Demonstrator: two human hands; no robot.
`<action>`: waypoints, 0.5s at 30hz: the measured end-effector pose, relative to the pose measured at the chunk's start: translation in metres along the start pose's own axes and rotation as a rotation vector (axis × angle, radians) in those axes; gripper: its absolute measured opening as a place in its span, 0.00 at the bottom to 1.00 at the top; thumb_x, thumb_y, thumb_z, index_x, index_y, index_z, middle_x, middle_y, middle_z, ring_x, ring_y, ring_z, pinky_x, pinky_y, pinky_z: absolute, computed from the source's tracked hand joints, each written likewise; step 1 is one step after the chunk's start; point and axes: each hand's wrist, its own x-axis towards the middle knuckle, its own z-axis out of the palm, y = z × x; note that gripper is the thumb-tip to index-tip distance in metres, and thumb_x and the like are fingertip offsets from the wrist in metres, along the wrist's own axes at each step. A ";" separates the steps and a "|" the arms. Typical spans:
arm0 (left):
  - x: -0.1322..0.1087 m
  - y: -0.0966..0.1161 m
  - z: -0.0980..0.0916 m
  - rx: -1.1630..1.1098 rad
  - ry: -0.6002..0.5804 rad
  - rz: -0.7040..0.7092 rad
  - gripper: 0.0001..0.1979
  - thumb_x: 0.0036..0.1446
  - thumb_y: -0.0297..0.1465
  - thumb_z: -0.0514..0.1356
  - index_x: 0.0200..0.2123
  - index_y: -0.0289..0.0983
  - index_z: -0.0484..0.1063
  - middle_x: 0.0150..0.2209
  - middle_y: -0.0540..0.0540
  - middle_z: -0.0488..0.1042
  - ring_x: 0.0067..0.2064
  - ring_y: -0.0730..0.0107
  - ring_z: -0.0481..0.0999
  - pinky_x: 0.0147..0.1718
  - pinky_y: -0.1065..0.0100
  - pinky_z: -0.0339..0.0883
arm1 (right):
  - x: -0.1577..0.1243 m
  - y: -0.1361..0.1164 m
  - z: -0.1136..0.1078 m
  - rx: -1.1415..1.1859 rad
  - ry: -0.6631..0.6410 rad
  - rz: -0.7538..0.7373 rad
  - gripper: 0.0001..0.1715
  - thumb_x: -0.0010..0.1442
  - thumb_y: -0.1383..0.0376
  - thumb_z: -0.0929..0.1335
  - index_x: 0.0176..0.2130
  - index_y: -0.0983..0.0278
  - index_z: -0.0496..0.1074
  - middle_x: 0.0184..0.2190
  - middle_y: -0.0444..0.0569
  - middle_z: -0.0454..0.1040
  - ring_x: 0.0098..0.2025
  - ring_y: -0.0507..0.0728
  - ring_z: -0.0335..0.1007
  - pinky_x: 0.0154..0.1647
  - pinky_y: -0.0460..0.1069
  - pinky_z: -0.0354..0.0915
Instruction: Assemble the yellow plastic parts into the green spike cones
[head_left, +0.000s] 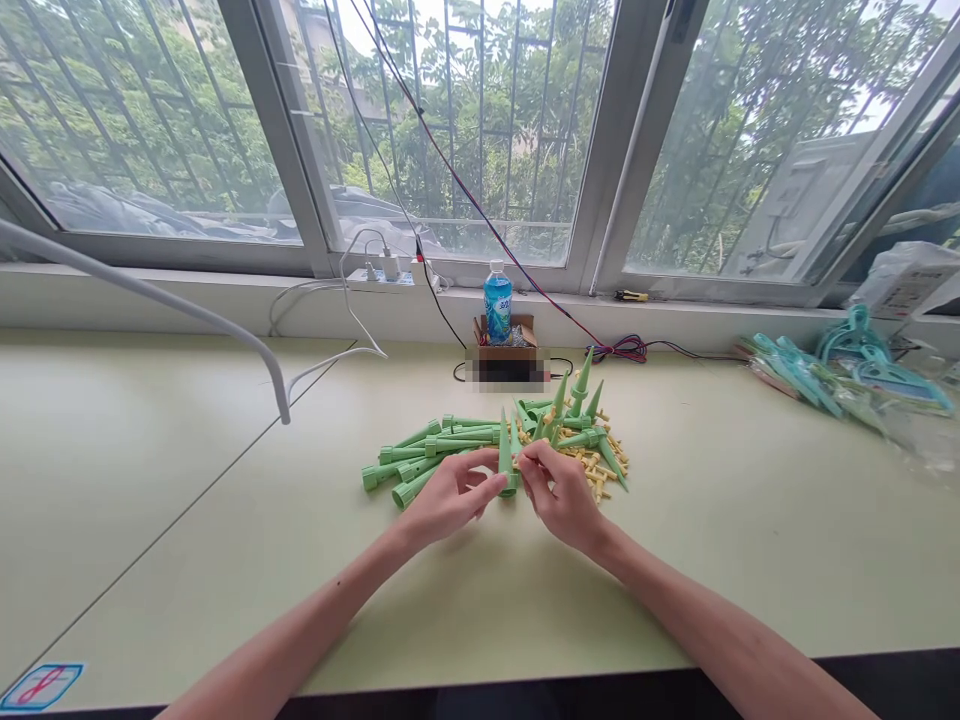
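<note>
My left hand (pixel 459 492) holds an upright green cone (pixel 505 450), point up, with the fingers around its lower part. Close beside it, my right hand (pixel 559 490) is closed in a pinch; what sits between its fingertips is too small to name. Several green cones (pixel 420 462) lie in a pile behind and to the left of my left hand. Past my right hand are more green cones (pixel 580 385), some pointing up, mixed with small yellow pieces (pixel 600 472).
At the back stands a blue bottle (pixel 498 303) in a small cardboard box (pixel 530 335). Coiled cables (pixel 626 348) lie right of it. Teal plastic items (pixel 855 360) and clear bags are at the far right. A white curved tube (pixel 187 300) crosses the left side.
</note>
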 end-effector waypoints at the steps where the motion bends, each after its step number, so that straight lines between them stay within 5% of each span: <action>1: 0.000 0.000 0.000 0.009 0.011 0.015 0.21 0.59 0.44 0.59 0.49 0.36 0.74 0.29 0.49 0.70 0.22 0.79 0.61 0.18 0.75 0.57 | 0.000 0.000 0.000 -0.001 -0.002 0.009 0.16 0.70 0.58 0.59 0.31 0.61 0.61 0.20 0.40 0.62 0.20 0.49 0.57 0.23 0.45 0.55; 15: 0.004 -0.019 -0.001 0.201 0.157 0.248 0.12 0.61 0.39 0.60 0.42 0.38 0.75 0.43 0.44 0.68 0.29 0.77 0.66 0.24 0.75 0.69 | 0.000 0.000 0.003 0.033 -0.018 0.068 0.16 0.70 0.56 0.59 0.33 0.62 0.62 0.19 0.39 0.61 0.18 0.49 0.55 0.20 0.45 0.53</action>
